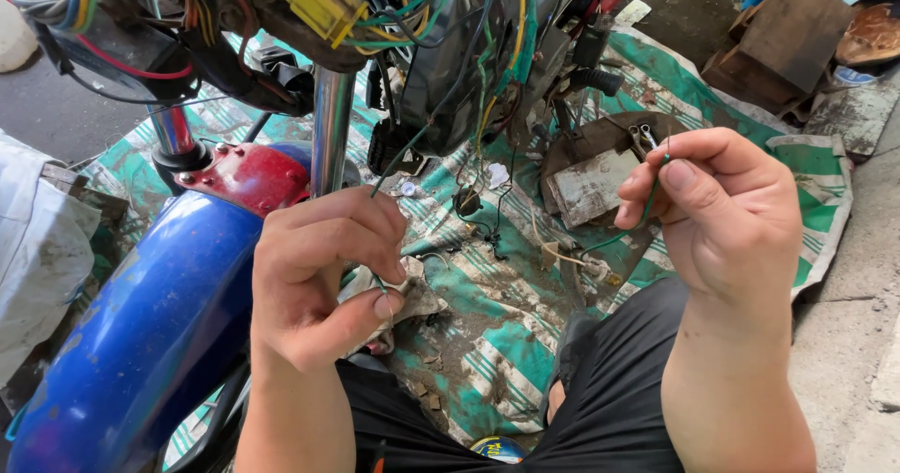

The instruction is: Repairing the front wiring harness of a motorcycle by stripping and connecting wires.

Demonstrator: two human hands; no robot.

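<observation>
Up close, both hands' grip on thin green wire (649, 201) — left hand (314, 267), right hand (722, 210) — wire's far end lost among harness.

open gap between hands (323, 267), wire tangle (450, 51) overhead, blue fender (141, 332) left

A blue mudguard (141, 332) fills the lower left of the frame, with a red bracket (248, 178) and a chrome fork tube (333, 126) above it. A green and white striped tarp (497, 314) covers the ground in the middle. A yellow connector (314, 0) sits at top centre. Rusty metal scraps (792, 37) lie at upper right.
</observation>
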